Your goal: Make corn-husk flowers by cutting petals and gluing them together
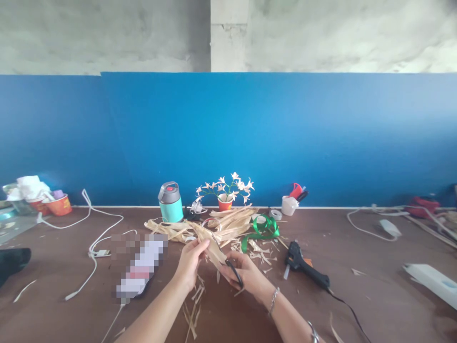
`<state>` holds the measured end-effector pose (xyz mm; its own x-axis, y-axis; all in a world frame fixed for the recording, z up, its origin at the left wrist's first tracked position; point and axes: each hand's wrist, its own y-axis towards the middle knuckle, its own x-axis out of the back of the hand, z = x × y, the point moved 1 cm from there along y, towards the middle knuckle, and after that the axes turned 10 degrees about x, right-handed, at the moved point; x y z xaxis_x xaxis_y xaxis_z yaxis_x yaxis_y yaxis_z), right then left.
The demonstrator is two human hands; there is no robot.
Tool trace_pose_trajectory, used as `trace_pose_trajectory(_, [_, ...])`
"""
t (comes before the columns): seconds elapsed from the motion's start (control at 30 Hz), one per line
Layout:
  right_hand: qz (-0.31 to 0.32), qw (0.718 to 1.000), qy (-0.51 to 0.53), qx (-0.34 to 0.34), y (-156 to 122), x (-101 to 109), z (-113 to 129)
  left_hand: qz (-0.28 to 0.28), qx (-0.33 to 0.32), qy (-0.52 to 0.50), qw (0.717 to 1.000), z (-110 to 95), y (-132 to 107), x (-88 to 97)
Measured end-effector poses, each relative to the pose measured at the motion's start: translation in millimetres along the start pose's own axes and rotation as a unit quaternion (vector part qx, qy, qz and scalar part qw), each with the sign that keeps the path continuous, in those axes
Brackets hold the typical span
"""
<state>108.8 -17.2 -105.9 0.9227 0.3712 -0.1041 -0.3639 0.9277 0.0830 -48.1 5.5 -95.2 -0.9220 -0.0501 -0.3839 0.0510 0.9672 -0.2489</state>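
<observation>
My left hand (190,263) pinches a pale dried leaf strip (210,247) above the brown table (374,305). My right hand (246,276) grips black-handled scissors (233,270), whose blades reach up into the strip. Both hands are closed. Behind them lies a heap of dried straw-coloured leaves (228,223). Thin cut slivers (193,309) lie on the table under my wrists.
A teal flask (170,202), a red cup of small white flowers (225,193), green ribbon (262,231), tape rolls (275,214) and a black glue gun (305,269) with its cord lie around. White cables (94,238) run at left. A blue wall stands behind.
</observation>
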Motion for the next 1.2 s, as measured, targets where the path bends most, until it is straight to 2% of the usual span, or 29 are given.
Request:
trace_pose_trajectory(0.17, [0.004,0.999,-0.022,-0.024,-0.6,0.9,0.1,-0.001,-0.001,0.006,1.000,1.3,0.6,1.3])
trace_pose_trajectory(0.3, [0.023,1.000,-0.015,-0.003,0.0,2.7,-3.2,0.000,-0.001,0.015,1.000,2.6,1.2,2.2])
trace_pose_trajectory(0.83, [-0.004,0.998,-0.049,-0.048,-1.1,1.9,-3.3,0.020,0.023,0.015,0.999,-2.0,-0.2,0.6])
trace_pose_trajectory(1.2, [0.013,0.998,-0.054,-0.035,0.2,3.2,-5.4,0.038,0.044,0.017,0.998,-7.3,-3.0,-0.8])
